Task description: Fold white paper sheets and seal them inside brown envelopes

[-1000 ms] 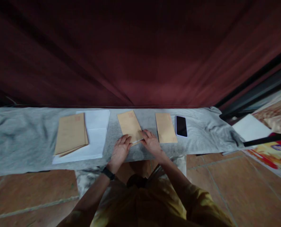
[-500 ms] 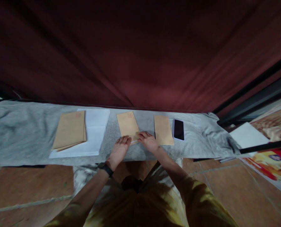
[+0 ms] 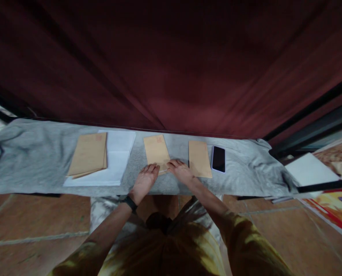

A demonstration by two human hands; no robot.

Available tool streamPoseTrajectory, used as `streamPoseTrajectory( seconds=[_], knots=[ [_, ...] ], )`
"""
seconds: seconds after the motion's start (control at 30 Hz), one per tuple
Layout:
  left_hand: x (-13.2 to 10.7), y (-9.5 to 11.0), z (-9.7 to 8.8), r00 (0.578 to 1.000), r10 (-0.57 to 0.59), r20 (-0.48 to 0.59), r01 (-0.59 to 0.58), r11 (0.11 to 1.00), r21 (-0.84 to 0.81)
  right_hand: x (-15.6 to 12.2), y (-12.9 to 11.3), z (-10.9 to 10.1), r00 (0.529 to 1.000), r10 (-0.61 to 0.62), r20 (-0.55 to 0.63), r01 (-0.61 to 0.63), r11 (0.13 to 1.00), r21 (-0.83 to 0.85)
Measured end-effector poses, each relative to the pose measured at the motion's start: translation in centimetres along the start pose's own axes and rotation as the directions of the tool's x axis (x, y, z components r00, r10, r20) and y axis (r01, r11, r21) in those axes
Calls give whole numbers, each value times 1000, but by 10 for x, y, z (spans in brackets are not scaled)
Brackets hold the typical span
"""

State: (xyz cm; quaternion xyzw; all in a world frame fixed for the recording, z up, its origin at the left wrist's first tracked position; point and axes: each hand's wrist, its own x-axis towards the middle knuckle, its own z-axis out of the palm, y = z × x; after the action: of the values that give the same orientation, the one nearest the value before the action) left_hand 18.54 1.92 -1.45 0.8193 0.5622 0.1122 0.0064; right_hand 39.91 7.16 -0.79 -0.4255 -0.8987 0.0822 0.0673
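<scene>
While the left hand (image 3: 145, 180) and right hand (image 3: 181, 171) touch the middle envelope (image 3: 156, 148) along its near edge, I cannot tell whether either grip clamps; gray cloth (image 3: 137, 157) flanks it.

The middle envelope (image 3: 156, 148) lies on the cloth (image 3: 245, 168), the left hand (image 3: 145, 178) at its seven o'clock, the right hand (image 3: 182, 172) at four. At nine, the envelope stack (image 3: 88, 155) overlaps the paper (image 3: 118, 159); at three, another envelope (image 3: 199, 159), then the phone (image 3: 218, 159). The curtain (image 3: 171, 76) hangs at twelve.
</scene>
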Motion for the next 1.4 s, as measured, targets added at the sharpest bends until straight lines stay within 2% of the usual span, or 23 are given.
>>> streamPoseTrajectory(
  seconds=[0.2, 0.37, 0.63, 0.8, 0.87, 0.97, 1.03, 1.13, 1.3, 1.4],
  knots=[
    [-11, 4, 4, 999, -21, -35, 20, 999, -29, -10, 6, 5, 995, -38, -93, 48, 994, 102],
    [-12, 3, 8, 998, -47, -45, 44, 997, -63, -16, 11, 11, 991, -57, -122, 74, 987, 141],
    [-9, 5, 11, 978, -148, -145, 125, 980, -155, -5, 0, 27, 956, 191, -221, -119, 945, 305],
    [-8, 6, 14, 973, -188, -131, 169, 975, -144, 1, -11, 31, 923, 294, -247, -228, 938, 261],
    [-12, 8, 16, 977, -165, -132, 147, 980, -136, 1, -14, 32, 917, 312, -247, -256, 938, 233],
    [-19, 16, 21, 989, -53, -136, 34, 989, -142, 1, -16, 31, 908, 334, -252, -281, 933, 223],
    [-23, 23, 25, 991, -25, -134, 4, 988, -151, 0, -18, 30, 901, 343, -266, -286, 930, 230],
    [-25, 29, 31, 988, -67, -137, 45, 987, -157, -4, -29, 29, 906, 313, -286, -253, 941, 226],
    [-30, 29, 35, 989, -88, -121, 70, 987, -147, -13, -67, 35, 958, 116, -263, -50, 968, 247],
    [-35, 29, 35, 986, -100, -137, 82, 988, -134, -20, -77, 40, 963, 127, -236, -72, 970, 232]
  ],
)
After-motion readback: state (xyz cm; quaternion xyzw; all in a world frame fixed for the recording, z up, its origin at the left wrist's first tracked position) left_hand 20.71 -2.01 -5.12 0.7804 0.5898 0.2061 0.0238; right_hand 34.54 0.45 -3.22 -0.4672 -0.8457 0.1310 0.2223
